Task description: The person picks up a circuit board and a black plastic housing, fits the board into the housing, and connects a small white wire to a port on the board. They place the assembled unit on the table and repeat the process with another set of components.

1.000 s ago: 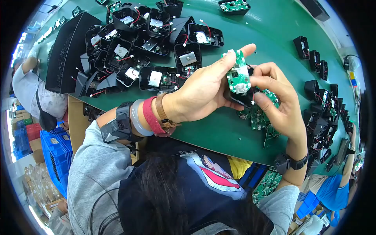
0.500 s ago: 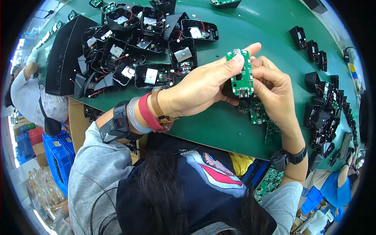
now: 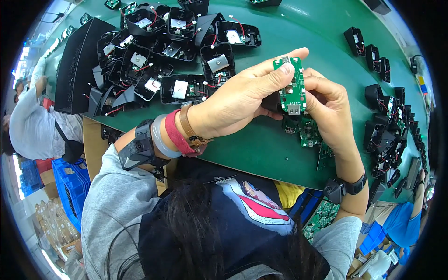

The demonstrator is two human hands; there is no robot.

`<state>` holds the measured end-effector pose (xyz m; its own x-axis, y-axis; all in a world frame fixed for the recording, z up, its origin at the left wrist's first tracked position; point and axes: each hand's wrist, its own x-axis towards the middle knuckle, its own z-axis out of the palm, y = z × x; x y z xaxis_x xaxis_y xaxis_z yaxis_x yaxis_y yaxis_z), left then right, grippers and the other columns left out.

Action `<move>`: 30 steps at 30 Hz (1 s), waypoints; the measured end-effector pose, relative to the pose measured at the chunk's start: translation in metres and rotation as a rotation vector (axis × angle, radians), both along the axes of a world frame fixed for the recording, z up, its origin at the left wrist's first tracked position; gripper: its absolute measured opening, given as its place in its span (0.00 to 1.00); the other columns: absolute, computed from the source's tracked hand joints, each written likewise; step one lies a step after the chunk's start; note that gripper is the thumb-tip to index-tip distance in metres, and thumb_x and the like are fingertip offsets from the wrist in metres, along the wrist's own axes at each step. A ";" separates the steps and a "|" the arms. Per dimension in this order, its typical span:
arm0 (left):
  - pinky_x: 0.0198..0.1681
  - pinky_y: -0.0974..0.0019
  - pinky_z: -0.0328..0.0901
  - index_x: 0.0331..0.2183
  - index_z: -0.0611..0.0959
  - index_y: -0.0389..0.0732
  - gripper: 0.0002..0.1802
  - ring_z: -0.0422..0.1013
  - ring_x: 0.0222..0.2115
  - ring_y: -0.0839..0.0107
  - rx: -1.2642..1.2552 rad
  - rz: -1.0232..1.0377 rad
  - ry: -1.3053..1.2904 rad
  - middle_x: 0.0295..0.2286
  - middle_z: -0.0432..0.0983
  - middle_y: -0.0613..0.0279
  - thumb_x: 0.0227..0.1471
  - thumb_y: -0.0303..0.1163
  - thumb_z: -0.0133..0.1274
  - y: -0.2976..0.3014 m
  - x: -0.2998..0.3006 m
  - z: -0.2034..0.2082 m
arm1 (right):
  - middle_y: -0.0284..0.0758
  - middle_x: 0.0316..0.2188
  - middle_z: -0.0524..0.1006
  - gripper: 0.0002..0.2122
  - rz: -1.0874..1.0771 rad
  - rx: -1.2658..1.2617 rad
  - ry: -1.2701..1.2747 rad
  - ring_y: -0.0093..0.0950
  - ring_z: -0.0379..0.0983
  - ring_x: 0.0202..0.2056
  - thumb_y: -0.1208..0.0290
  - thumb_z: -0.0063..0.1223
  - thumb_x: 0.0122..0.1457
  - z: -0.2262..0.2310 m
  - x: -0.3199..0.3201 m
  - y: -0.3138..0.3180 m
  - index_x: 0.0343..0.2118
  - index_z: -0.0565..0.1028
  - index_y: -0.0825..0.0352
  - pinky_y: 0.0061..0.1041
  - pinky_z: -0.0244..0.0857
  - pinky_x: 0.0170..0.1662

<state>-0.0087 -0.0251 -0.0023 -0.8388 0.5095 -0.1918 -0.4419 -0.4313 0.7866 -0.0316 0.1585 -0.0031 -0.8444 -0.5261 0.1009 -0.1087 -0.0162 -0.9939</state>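
A green circuit board [image 3: 293,94] with a metal port at each end is held upright in front of me. My left hand [image 3: 240,95] is closed round it, the thumb pressed on its upper part and the fingers behind. Part of a black housing [image 3: 272,101] shows behind the board, mostly covered by the hand. At the board's right edge, my right hand [image 3: 330,105] is closed, with thumb and bent forefinger against it; their tips are partly hidden. Just below the hands, loose green circuit boards [image 3: 309,133] lie on the green table [image 3: 252,156].
Many black housings [image 3: 181,89] with metal plates and red wires are piled at the left, beside a tall black bin [image 3: 77,70]. More housings [image 3: 386,102] stand along the right. A blue crate [image 3: 70,186] sits below the table's left; people work at both sides.
The board and both hands have shifted slightly to the right, keeping the same hold. At the far left, another person has moved.
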 end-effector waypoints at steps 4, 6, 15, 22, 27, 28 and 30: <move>0.45 0.63 0.64 0.60 0.57 0.49 0.31 0.64 0.45 0.78 -0.032 -0.020 0.022 0.49 0.65 0.67 0.59 0.48 0.41 -0.003 -0.001 -0.003 | 0.34 0.37 0.74 0.06 0.022 0.015 -0.019 0.21 0.68 0.40 0.79 0.52 0.55 0.002 0.000 0.001 0.34 0.76 0.74 0.19 0.61 0.45; 0.42 0.65 0.65 0.60 0.59 0.50 0.30 0.65 0.44 0.79 -0.072 0.008 0.028 0.48 0.66 0.68 0.59 0.48 0.41 -0.005 -0.001 0.001 | 0.30 0.35 0.73 0.09 0.020 0.121 0.005 0.17 0.67 0.36 0.71 0.50 0.58 0.005 0.002 0.001 0.38 0.74 0.72 0.15 0.61 0.40; 0.35 0.69 0.66 0.57 0.64 0.52 0.27 0.67 0.41 0.81 -0.177 0.095 0.061 0.43 0.70 0.71 0.58 0.47 0.44 -0.005 -0.003 0.000 | 0.30 0.37 0.73 0.11 -0.009 -0.078 -0.213 0.17 0.67 0.39 0.72 0.47 0.60 0.016 0.010 -0.011 0.43 0.71 0.73 0.17 0.60 0.45; 0.32 0.75 0.64 0.56 0.65 0.46 0.31 0.69 0.35 0.82 -0.094 0.086 0.033 0.36 0.72 0.70 0.59 0.54 0.38 0.002 0.000 0.001 | 0.24 0.27 0.73 0.10 -0.115 0.108 -0.097 0.11 0.63 0.27 0.73 0.46 0.61 0.009 0.006 -0.005 0.42 0.74 0.69 0.12 0.59 0.30; 0.37 0.70 0.64 0.57 0.64 0.47 0.37 0.66 0.40 0.78 -0.096 0.030 0.016 0.43 0.69 0.67 0.55 0.62 0.36 0.000 0.002 0.004 | 0.24 0.26 0.71 0.08 -0.109 0.184 -0.061 0.12 0.63 0.25 0.73 0.45 0.61 0.012 -0.002 0.000 0.38 0.74 0.70 0.11 0.59 0.29; 0.38 0.69 0.64 0.58 0.63 0.47 0.38 0.65 0.40 0.77 -0.041 -0.009 -0.002 0.43 0.68 0.67 0.55 0.63 0.36 -0.001 0.001 0.001 | 0.26 0.26 0.72 0.07 -0.093 0.217 0.014 0.14 0.65 0.27 0.76 0.45 0.60 0.014 -0.003 0.000 0.36 0.75 0.70 0.13 0.61 0.31; 0.38 0.67 0.64 0.59 0.61 0.47 0.39 0.64 0.41 0.76 0.014 -0.047 -0.020 0.44 0.67 0.66 0.54 0.63 0.36 -0.002 0.000 0.001 | 0.28 0.26 0.73 0.06 -0.077 0.250 0.088 0.17 0.67 0.28 0.79 0.44 0.59 0.016 -0.006 0.001 0.34 0.75 0.71 0.15 0.63 0.34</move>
